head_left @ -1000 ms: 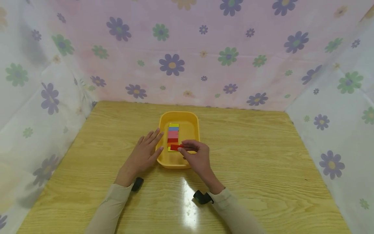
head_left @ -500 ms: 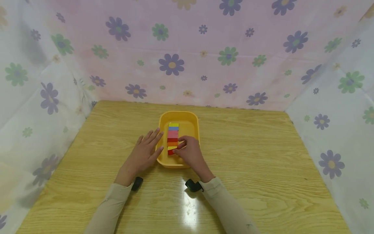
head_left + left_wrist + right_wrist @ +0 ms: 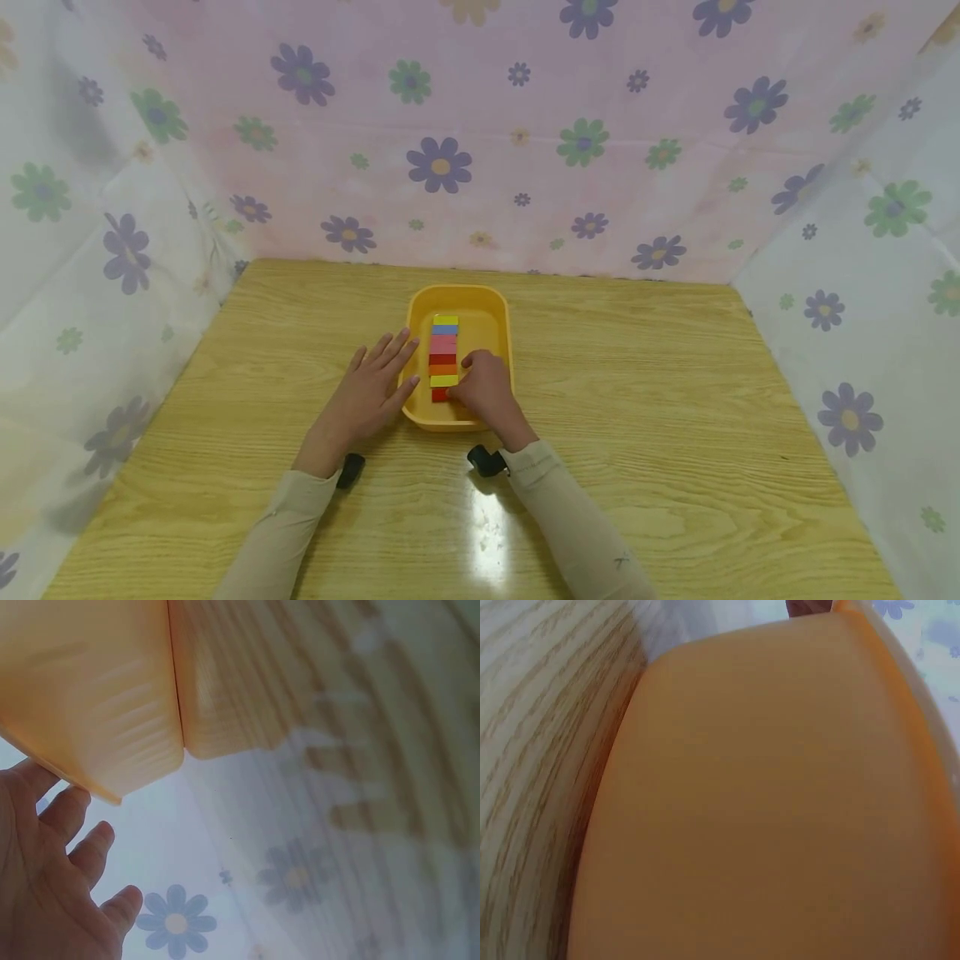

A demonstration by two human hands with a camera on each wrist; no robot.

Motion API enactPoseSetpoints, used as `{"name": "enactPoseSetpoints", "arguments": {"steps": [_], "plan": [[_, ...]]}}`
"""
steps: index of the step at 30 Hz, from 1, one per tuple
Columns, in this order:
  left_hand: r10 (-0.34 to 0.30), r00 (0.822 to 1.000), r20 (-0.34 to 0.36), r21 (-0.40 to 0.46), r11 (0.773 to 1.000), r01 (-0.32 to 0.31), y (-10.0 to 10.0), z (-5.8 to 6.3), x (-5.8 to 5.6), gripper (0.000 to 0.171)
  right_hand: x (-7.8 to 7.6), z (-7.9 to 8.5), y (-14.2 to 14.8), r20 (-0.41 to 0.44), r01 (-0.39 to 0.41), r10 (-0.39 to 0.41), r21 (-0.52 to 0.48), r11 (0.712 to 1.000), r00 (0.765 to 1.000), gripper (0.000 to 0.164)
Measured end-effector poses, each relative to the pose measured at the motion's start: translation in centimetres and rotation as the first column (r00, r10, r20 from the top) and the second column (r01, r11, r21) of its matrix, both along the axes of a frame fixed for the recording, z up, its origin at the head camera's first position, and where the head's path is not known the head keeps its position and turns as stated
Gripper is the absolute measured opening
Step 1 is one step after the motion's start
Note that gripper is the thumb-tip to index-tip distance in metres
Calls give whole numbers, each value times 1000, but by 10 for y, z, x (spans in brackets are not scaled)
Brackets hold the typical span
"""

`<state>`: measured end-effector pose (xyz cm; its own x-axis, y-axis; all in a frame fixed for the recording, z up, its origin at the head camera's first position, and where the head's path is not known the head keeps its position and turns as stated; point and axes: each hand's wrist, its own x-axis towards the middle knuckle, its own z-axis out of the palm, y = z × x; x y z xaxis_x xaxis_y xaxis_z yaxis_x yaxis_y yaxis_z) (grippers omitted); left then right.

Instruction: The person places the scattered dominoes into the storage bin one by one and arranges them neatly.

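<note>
A yellow plastic tray (image 3: 487,333) stands on the table, with a column of coloured blocks lying along its left half. From back to front come a yellow, a blue, a pink (image 3: 444,343), a red, an orange (image 3: 443,370) and a yellow block (image 3: 443,381). At the near end of this column my right hand (image 3: 486,390) pinches a red block (image 3: 438,395) between thumb and fingers, hiding its right part. My left hand (image 3: 371,392) rests on the tray's left rim with fingers spread and straight. In the left wrist view its fingertips (image 3: 75,799) touch the rim.
The wooden table (image 3: 660,400) extends around the tray on all sides. Flowered cloth (image 3: 517,167) hangs behind it and at both sides. A dark wrist camera (image 3: 486,461) sits at the right wrist, another (image 3: 351,471) at the left.
My right hand has lowered the red block and brought it left and nearer, from over the front yellow block to the near end of the column, turning it straight. The left hand stays put.
</note>
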<state>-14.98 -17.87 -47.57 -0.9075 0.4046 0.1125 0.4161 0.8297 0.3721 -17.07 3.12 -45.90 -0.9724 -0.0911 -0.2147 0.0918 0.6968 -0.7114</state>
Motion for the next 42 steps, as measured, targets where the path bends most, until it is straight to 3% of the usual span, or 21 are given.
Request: {"name": "enactPoseSetpoints", "arguments": {"steps": [9,18,31,38,42], "plan": [[0,1000,-6,-3,1000,-1,0,-1,-1,64,1,-3,0,-41,2,-2,-1,1000,999,48],[-4,1000,10,5,1000,4,-2,-2,-2,64,-1,-4,-3,-23,5,-6,-19,1000,1000,40],[-7,1000,-23,6,1000,8,-2,-2,-1,63,-1,-3,-3,-11,6,-6,-44,999,1000,40],[-2,1000,-12,-28,1000,2,-1,1,-1,64,2,7,4,59,20,-7,-224,974,998,49],[-7,1000,-3,-36,999,7,-3,4,-2,64,1,16,15,-18,-43,40,-321,946,999,53]]}}
